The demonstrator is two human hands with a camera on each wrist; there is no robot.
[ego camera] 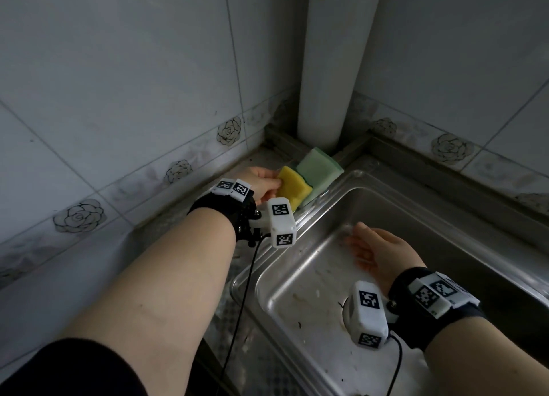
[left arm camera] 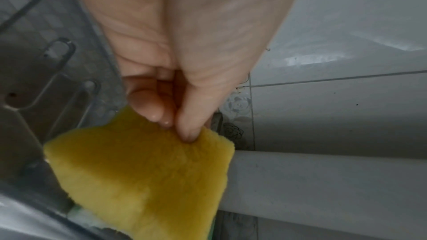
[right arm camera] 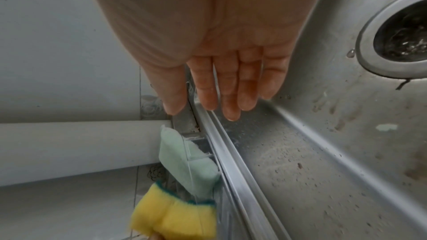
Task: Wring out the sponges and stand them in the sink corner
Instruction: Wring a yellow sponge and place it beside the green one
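Observation:
A yellow sponge (ego camera: 292, 189) (left arm camera: 143, 176) (right arm camera: 175, 216) with a dark green backing stands on edge at the sink's far left corner. It leans against a pale green sponge (ego camera: 319, 168) (right arm camera: 184, 158) set upright by the white pipe. My left hand (ego camera: 264, 185) (left arm camera: 175, 119) pinches the yellow sponge's upper edge between thumb and fingers. My right hand (ego camera: 374, 247) (right arm camera: 221, 96) hovers over the steel sink basin (ego camera: 312, 277) with wet fingers straight and together, holding nothing.
A white vertical pipe (ego camera: 329, 69) (right arm camera: 76, 149) fills the wall corner behind the sponges. Tiled walls (ego camera: 118, 84) close in on the left and back. The drain (right arm camera: 402, 37) lies in the basin by my right wrist. The basin floor is stained and wet.

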